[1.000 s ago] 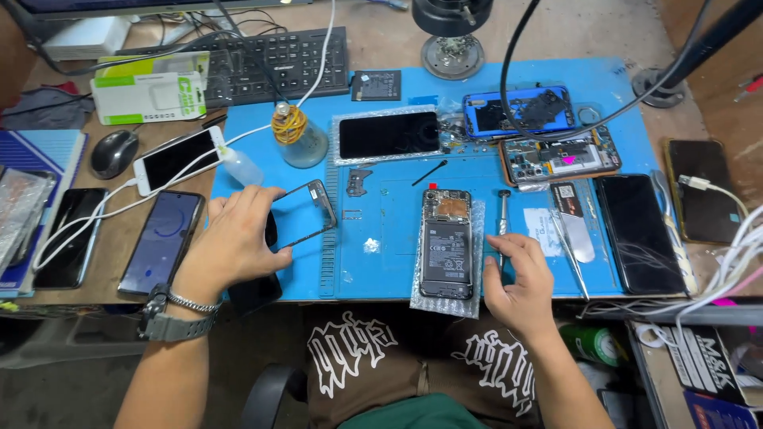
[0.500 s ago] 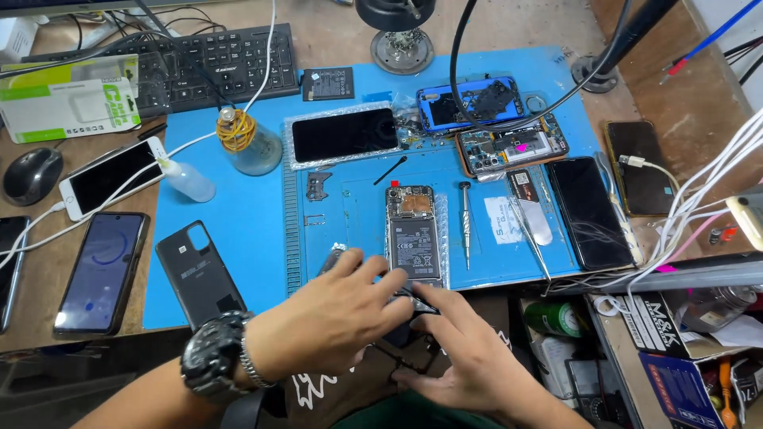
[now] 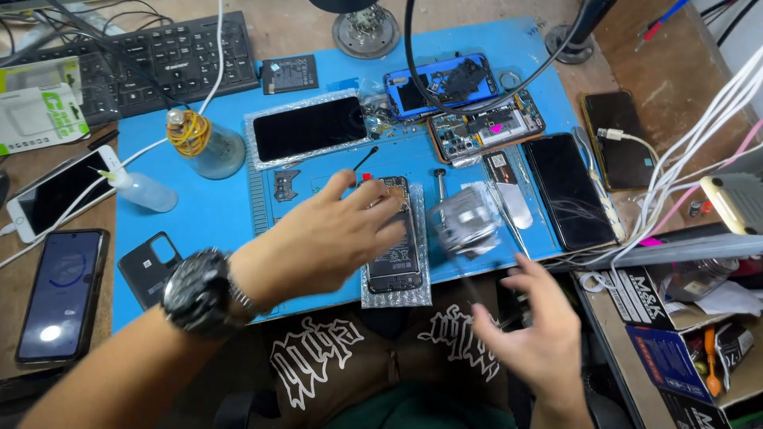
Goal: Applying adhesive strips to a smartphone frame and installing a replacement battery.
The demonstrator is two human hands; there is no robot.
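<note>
My left hand [image 3: 334, 238], with a black wristwatch [image 3: 199, 290] on it, reaches across the blue work mat [image 3: 207, 230]. Its fingertips lie on the top of an opened phone [image 3: 395, 254] with its battery showing, which rests on a strip of bubble wrap [image 3: 397, 295]. Nothing shows in its grasp. My right hand [image 3: 532, 326] hovers blurred below the mat's front edge, fingers spread and empty. Just above it a blurred clear plastic piece [image 3: 465, 218] lies or moves over the mat. A small screwdriver [image 3: 439, 191] lies beside the opened phone.
On the mat are a black back cover [image 3: 147, 266], a squeeze bottle [image 3: 147, 191], a glass jar [image 3: 203, 147], a dark screen panel [image 3: 310, 127], a blue phone frame [image 3: 445, 83], a bare circuit-board phone [image 3: 485, 127] and a dark phone [image 3: 568, 191]. A keyboard [image 3: 159, 56] sits at the back, two phones [image 3: 60, 294] at the left, cables and boxes [image 3: 675, 342] at the right.
My hands were together at the mat's front edge. Now the left has reached forward onto the opened phone and the right has swung out to the right, open. The view has shifted.
</note>
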